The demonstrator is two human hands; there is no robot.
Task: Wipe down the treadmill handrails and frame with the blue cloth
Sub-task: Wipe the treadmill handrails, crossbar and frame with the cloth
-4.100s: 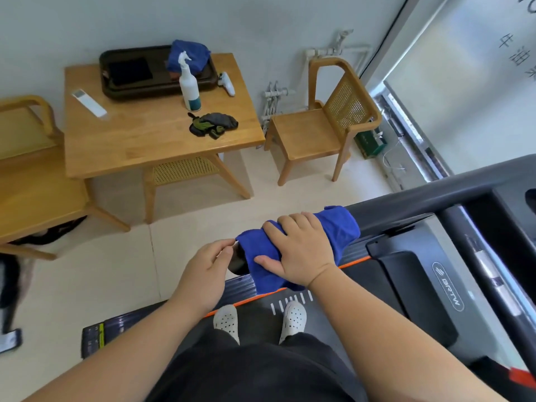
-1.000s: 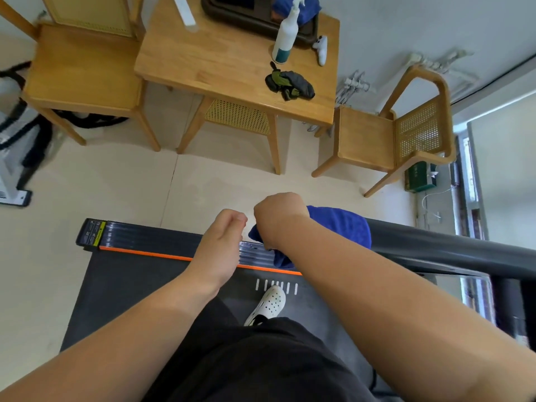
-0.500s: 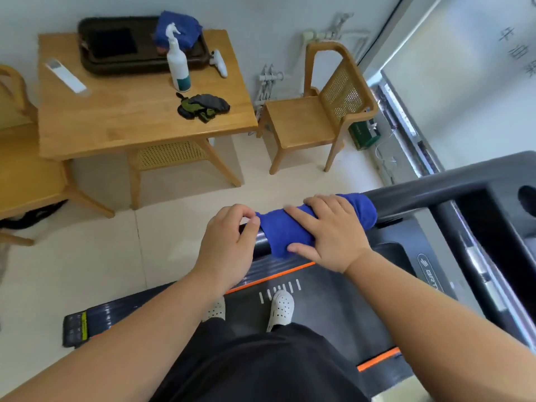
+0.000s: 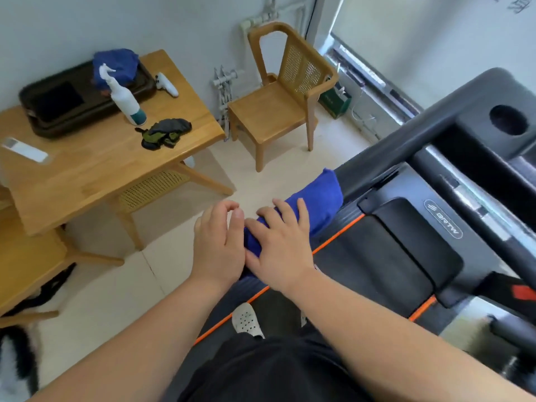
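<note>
The blue cloth point(image 4: 317, 198) is wrapped around the near end of the dark grey treadmill handrail point(image 4: 406, 146), which runs up to the right toward the console. My right hand point(image 4: 280, 245) lies on top of the cloth and presses it to the rail. My left hand point(image 4: 219, 240) curls over the very end of the rail, just left of the cloth and touching my right hand. The rail's tip is hidden under both hands. The black belt and orange-striped deck point(image 4: 362, 256) lie below.
A wooden table point(image 4: 95, 166) at the left carries a spray bottle point(image 4: 124, 98), a dark tray point(image 4: 72, 103) with another blue cloth point(image 4: 116, 63), dark gloves point(image 4: 166, 133) and a white remote point(image 4: 24, 150). A wooden chair point(image 4: 278, 108) stands by the wall. The console cup holder point(image 4: 507, 120) sits at upper right.
My right hand and the cloth have shifted along the handrail's end. My left hand has closed in against the right hand. The camera view has swung right and down.
</note>
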